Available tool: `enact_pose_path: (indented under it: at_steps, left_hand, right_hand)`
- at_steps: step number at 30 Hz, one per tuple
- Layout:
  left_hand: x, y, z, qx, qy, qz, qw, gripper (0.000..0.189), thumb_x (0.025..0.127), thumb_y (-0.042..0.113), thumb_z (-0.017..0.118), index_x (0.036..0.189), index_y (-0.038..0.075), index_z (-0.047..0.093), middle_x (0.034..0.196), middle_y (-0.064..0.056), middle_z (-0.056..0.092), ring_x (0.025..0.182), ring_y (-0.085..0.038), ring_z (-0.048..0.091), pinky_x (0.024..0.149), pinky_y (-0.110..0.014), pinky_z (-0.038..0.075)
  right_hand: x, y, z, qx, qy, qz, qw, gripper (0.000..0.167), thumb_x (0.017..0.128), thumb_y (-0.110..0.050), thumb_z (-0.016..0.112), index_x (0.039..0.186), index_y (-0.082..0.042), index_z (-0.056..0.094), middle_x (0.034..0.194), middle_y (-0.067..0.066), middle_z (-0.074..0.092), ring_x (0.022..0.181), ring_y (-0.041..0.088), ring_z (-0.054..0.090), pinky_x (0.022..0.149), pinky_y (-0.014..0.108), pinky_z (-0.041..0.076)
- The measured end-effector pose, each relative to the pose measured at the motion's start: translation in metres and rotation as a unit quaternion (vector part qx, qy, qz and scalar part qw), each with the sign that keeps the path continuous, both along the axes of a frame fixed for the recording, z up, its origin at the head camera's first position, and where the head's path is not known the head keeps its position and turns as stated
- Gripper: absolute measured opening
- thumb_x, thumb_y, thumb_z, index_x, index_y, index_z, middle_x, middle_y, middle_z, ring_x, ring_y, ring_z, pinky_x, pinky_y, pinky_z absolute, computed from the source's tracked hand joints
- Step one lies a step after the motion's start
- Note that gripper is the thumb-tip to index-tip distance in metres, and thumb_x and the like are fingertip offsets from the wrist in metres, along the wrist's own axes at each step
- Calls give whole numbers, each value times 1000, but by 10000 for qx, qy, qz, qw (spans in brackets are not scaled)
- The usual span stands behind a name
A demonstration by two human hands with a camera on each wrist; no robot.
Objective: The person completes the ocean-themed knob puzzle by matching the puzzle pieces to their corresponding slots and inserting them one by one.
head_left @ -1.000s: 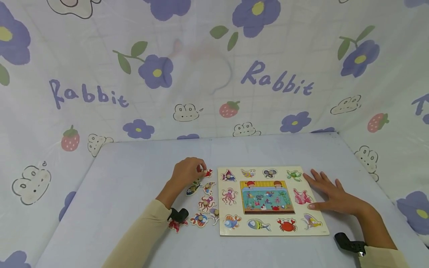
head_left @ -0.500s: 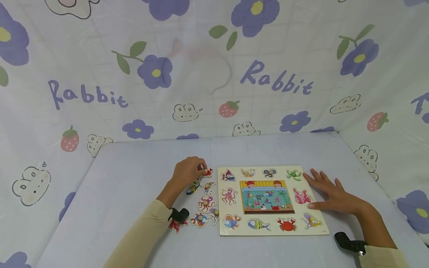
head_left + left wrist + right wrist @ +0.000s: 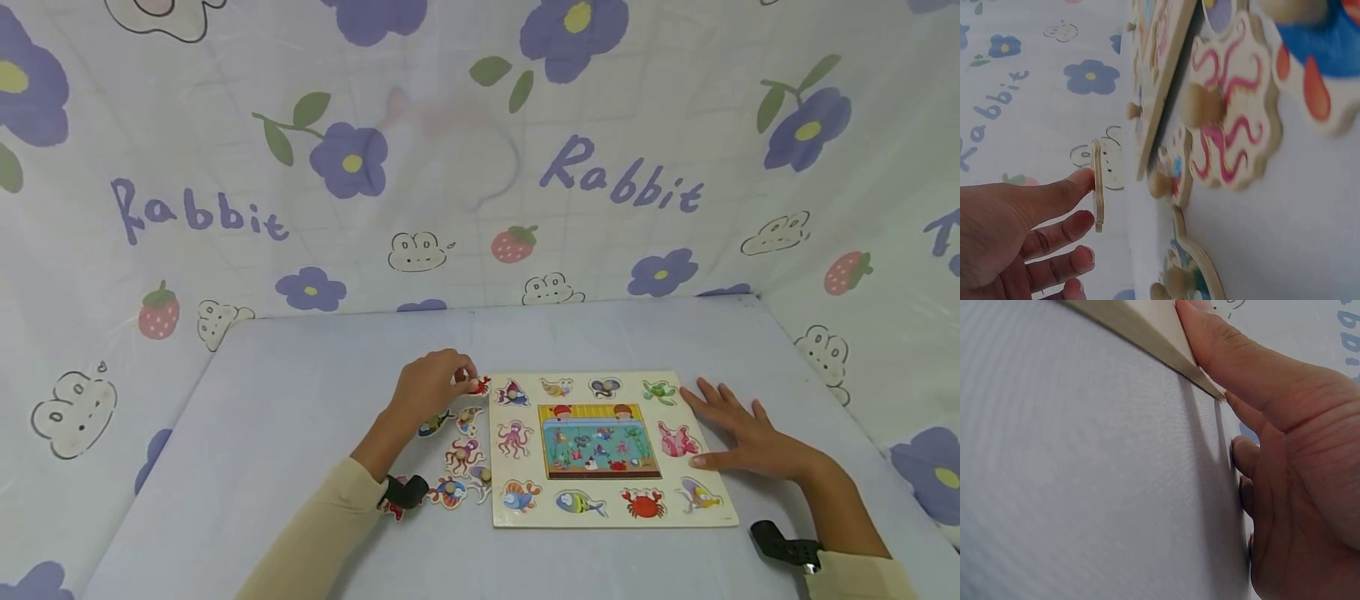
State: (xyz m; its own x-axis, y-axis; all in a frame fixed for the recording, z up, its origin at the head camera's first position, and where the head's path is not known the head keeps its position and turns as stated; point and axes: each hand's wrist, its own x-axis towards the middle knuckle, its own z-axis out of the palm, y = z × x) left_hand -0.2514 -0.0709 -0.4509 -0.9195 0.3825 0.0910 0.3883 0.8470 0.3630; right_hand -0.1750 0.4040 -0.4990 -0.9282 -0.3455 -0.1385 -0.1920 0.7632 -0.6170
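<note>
And it's the left hand in the action, just off the far left corner of the puzzle board, with a red crab piece pinched by the thumb! The wrist view shows that piece edge-on, clear of the table, thumb tip pressed to one face, three other fingers slightly bent and apart. Whether a claw brushes the board's edge, I can't tell.

Over at the board's right edge, the right hand lies spread, fingers fanned, gripping nothing, its thumb touching the border beside the pink shape.

Now the crowd of loose pieces left of the board! Nearest the left hand there's a striped fish, partly covered, and beside it a small orange-marked piece. Nearer the person comes a knobbed octopus piece, then an orange-and-blue fish, and a pale purple piece right up against the board's left side. Farther out from the board, a red piece peeks from under the black wrist camera.

On the board itself, a purple fish sits in the far left corner, a green turtle in the far right corner, and a bright aquarium picture fills the middle. Behind the board, past the table, hangs a flowered curtain lettered "Rabbit".
</note>
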Motion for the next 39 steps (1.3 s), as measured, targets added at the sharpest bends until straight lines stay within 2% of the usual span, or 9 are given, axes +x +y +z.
enact_pose_path:
  at_steps: [10, 18, 31, 39]
  left_hand:
    - [24, 23, 12, -221, 246, -383, 9987, 13, 94, 35, 74, 103, 25, 73, 86, 11, 61, 73, -10, 53, 60, -25, 43]
    - [46, 44, 19, -291, 182, -797, 9962, 17, 94, 36, 73, 107, 25, 74, 91, 10, 65, 74, -7, 55, 61, -23, 44]
    - [68, 79, 14, -326, 174, -1322, 9905, 17, 95, 41, 71, 106, 28, 74, 86, 14, 60, 72, -1, 52, 58, -20, 40]
    - [76, 104, 5, -401, 300, -1704, 9841, 14, 96, 43, 69, 104, 31, 72, 89, 16, 62, 69, 3, 49, 56, -18, 38]
  right_hand:
    - [0, 0, -1, 23, 68, 50, 10000, 102, 81, -43, 80, 161, -16, 22, 166, 27, 1, 149, 51, -14, 106, 72, -21]
    - [-1, -1, -2, 38, 84, 56, 9999, 102, 81, -43, 80, 161, -15, 23, 166, 27, 1, 149, 51, -13, 105, 73, -20]
    - [-2, -1, -1, 95, 0, 19, 10000, 105, 81, -45, 80, 162, -18, 20, 166, 27, -1, 149, 52, -15, 105, 73, -21]
    - [-2, 0, -3, 184, 1, 10, 9998, 106, 81, -46, 80, 163, -19, 18, 166, 28, -1, 149, 52, -15, 104, 74, -20]
